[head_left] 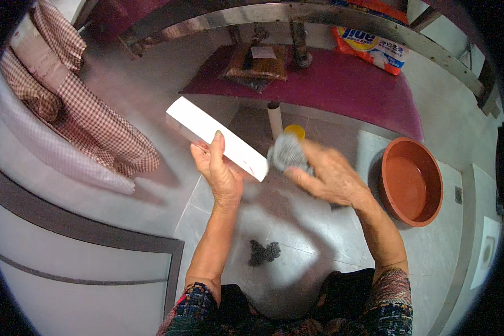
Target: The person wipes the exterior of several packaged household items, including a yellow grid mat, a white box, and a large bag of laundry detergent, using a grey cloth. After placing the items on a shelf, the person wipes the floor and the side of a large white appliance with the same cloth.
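A long white box-shaped piece (210, 126) rests tilted in my left hand (221, 173), its thumb across the top face and the fingers underneath. My right hand (336, 176), slightly blurred, is wrapped round a crumpled grey cloth (288, 152). That cloth is beside the right end of the white piece; whether they touch I cannot tell. Behind the cloth, a yellow round thing (295, 131) is partly covered. A dark, wet-looking clump (263, 253) lies on the grey tiled floor (297, 241) between my forearms and knees.
A reddish-brown basin (433, 182) stands at the right. Beyond my hands are a white pipe (275, 120) and a purple shelf (341, 89) bearing a detergent bag (372, 47) and a brown packet (257, 63). Checked cloth (95, 109) hangs left, above a grey-framed panel (84, 241). A metal bar (218, 19) crosses the top.
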Demonstrator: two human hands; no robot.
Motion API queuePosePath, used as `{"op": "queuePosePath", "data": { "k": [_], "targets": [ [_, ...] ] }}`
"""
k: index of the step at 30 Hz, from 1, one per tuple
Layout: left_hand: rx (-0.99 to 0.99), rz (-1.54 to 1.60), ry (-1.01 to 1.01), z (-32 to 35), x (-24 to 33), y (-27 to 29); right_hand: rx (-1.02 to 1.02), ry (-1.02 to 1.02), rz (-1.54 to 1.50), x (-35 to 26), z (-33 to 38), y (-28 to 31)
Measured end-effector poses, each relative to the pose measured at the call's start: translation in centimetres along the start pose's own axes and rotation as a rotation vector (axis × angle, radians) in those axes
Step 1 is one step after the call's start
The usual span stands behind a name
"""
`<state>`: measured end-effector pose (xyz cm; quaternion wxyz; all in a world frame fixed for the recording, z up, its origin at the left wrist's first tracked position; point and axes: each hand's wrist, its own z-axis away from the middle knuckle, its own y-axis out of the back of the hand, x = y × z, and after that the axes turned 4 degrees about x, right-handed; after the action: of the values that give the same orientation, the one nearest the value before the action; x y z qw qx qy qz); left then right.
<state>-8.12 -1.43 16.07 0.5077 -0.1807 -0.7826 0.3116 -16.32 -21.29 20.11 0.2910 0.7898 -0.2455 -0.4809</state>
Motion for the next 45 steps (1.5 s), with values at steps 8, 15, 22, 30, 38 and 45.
{"op": "queuePosePath", "data": {
  "k": [8, 15, 22, 30, 38, 45],
  "targets": [
    [-0.118, -0.070, 0.026, 2.4, 0.9, -2.5, -0.189, -0.089, 0.309, -1.2, -0.3, -1.0],
    [-0.147, -0.076, -0.016, 1.2, 2.4, -2.1, 0.015, -0.041, 0.195, 0.2, -0.6, 0.8],
    [-0.357, -0.291, -0.046, 5.2, 1.7, -4.9, 0.180, -0.047, 0.256, -1.6, -0.5, -1.8],
    [-0.473, -0.424, 0.080, 3.8, 1.2, -6.3, 0.360, -0.001, 0.426, -0.5, -0.6, 0.0],
    [-0.051, -0.798, -0.335, -3.3, 1.8, -4.8, 0.604, -0.004, 0.320, 1.8, 0.1, 4.3],
    [-0.108, -0.796, -0.554, -12.1, 0.3, -2.0, 0.740, -0.025, 0.260, 2.4, -0.6, 5.3]
  ]
}}
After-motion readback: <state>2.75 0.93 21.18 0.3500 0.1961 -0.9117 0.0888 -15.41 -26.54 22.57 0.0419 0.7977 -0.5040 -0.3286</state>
